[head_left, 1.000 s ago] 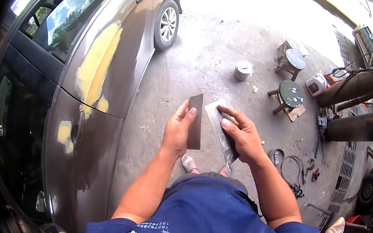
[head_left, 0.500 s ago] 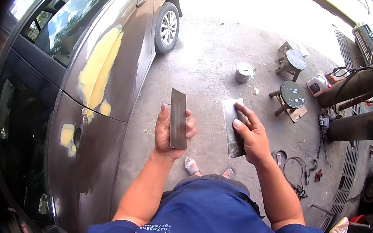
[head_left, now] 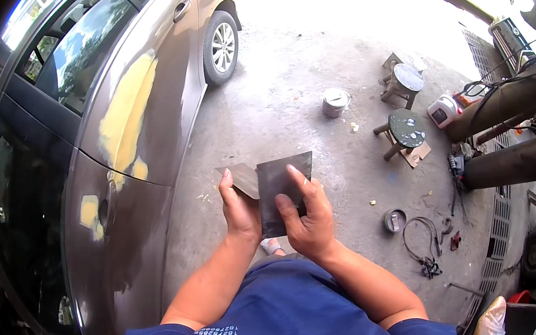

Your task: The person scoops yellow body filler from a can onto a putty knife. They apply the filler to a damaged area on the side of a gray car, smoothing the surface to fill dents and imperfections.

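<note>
Two thin dark flat plates are held together in front of my chest. My right hand [head_left: 305, 217] grips the larger rectangular plate [head_left: 280, 179], fingers spread over its face. Partly behind it lies the smaller plate [head_left: 242, 178], pinched in my left hand [head_left: 241, 208]. The two plates overlap and seem to touch. Directly to my left stands a brown car [head_left: 163, 84] with yellow filler patches [head_left: 127, 110] on its doors.
On the concrete floor beyond my hands stand a small metal can [head_left: 335, 101] and two low round stools [head_left: 407, 129] [head_left: 405, 80]. A shallow tin [head_left: 395, 220] and tangled cables [head_left: 429, 241] lie at the right. Gas cylinders [head_left: 508, 167] and clutter fill the right edge.
My hands came together: the left hand lowered its upright plate and tucked it behind the right hand's larger plate, which moved left and up to the centre.
</note>
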Motion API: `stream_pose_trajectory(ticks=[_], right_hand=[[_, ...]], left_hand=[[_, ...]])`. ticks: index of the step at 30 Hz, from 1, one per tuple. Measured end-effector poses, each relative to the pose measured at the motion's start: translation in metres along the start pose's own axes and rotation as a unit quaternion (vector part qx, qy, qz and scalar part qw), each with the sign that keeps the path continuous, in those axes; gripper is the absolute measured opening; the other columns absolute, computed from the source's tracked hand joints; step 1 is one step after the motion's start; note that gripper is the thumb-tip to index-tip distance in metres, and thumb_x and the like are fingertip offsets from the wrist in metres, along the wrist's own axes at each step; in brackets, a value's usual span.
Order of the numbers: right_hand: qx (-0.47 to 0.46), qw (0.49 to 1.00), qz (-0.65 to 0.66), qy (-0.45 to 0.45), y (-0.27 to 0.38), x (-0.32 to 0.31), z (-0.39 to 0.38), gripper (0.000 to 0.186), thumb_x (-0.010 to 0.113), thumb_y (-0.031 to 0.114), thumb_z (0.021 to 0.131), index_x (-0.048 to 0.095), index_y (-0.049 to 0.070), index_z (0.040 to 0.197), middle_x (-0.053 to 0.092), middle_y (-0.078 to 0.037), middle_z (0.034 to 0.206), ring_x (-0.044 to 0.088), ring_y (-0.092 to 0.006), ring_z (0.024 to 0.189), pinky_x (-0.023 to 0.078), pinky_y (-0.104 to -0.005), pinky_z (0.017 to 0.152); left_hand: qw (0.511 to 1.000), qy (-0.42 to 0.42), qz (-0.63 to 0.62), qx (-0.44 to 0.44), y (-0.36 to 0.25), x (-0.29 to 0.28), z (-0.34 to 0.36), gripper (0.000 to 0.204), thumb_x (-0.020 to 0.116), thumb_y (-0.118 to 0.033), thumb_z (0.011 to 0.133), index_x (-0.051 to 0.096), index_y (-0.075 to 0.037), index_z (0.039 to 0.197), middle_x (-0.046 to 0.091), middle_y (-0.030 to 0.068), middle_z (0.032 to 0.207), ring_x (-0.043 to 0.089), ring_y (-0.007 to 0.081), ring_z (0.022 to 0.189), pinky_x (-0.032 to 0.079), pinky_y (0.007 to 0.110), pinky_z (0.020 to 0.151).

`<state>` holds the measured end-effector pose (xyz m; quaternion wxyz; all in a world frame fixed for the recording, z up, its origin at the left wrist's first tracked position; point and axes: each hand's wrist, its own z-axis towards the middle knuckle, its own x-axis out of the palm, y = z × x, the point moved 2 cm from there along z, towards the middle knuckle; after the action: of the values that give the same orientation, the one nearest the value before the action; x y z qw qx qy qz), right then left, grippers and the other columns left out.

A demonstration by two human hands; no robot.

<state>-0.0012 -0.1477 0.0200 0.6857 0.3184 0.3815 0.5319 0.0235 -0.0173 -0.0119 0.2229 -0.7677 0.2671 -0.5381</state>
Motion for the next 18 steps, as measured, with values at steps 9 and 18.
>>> stream_pose_trajectory(ticks=[9,18], right_hand=[[0.073,0.996,0.009,-0.058,-0.038,-0.037,-0.001,0.034,0.06,0.006,0.089,0.057,0.003,0.122,0.061,-0.011,0.103,0.06,-0.0197,0.095,0.047,-0.0316,0.084],[0.222,0.952,0.079,0.198,-0.03,-0.023,-0.024,0.032,0.059,0.033,0.093,0.063,0.002,0.101,0.058,-0.012,0.096,0.058,-0.0242,0.091,0.045,-0.0357,0.083]], left_hand=[[0.995,0.011,-0.096,0.037,-0.018,0.004,-0.005,0.047,0.038,-0.036,0.091,0.05,0.001,0.117,0.057,0.0168,0.112,0.056,0.0356,0.113,0.047,0.046,0.097],[0.993,0.063,0.005,0.099,-0.017,0.032,-0.015,0.04,0.041,-0.021,0.101,0.038,-0.006,0.138,0.048,0.0128,0.131,0.049,0.0292,0.124,0.043,0.047,0.102]])
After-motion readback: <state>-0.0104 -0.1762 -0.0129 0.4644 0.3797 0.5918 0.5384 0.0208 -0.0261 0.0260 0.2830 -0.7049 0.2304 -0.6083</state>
